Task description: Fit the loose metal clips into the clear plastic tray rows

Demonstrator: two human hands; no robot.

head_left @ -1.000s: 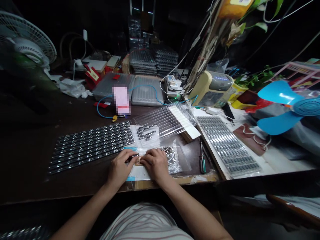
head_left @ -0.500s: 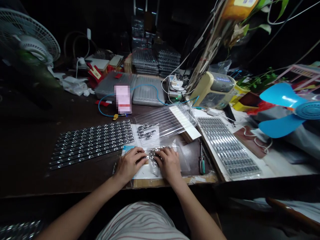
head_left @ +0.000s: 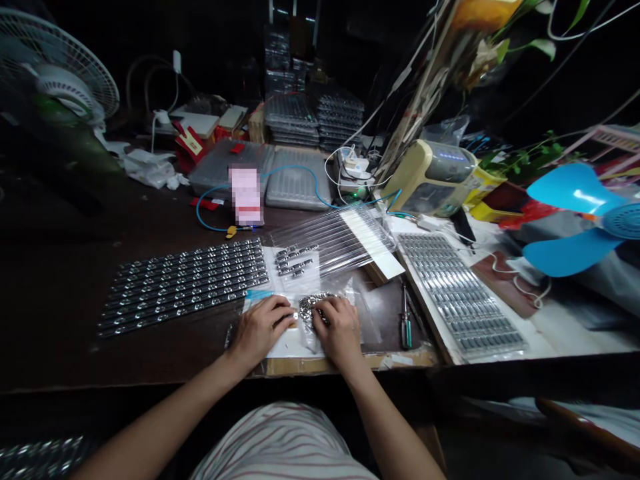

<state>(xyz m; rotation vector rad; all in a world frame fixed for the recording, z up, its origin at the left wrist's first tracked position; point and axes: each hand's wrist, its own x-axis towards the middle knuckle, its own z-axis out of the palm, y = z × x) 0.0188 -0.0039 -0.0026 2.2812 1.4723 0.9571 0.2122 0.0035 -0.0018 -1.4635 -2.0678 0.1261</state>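
Note:
My left hand (head_left: 264,325) is closed in a pinch above a white sheet (head_left: 280,348) at the front of the table. A small shiny metal part (head_left: 295,316) shows at its fingertips. Beside it, my right hand (head_left: 341,325) reaches into a heap of small shiny metal parts (head_left: 307,307) on clear plastic. Its fingers are curled together, and whatever they grip is hidden. Just beyond the hands, several short metal pieces (head_left: 295,259) lie on a clear ribbed tray (head_left: 327,250). Left of them are rows of dark strips with shiny fittings (head_left: 185,283).
A green-handled screwdriver (head_left: 406,320) lies right of my hands. Farther right is a filled clear tray (head_left: 460,293), with a blue fan (head_left: 570,220) beyond it. A pink-screened phone (head_left: 246,197), blue cable (head_left: 300,169) and stacked trays (head_left: 291,120) stand at the back.
The view has shifted very slightly. My right fingers have moved a little at the heap, and the left hand stays almost in place.

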